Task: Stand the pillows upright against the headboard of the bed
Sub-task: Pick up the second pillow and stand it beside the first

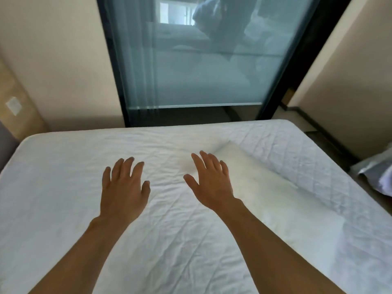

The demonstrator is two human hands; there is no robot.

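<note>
I see one white pillow (261, 179) lying flat on the bed (63, 166), on its right half, running diagonally from mid-bed toward the near right. My right hand (212, 181) hovers palm down with fingers spread over the pillow's far left corner, gripping nothing; I can't tell whether it touches the fabric. My left hand (124, 187) is likewise spread wide and empty above the wrinkled white sheet, apart from the pillow. Past the far edge of the bed stands a dark-framed frosted glass panel (201, 60). Crumpled grey fabric (375, 172) lies off the bed's right side.
</note>
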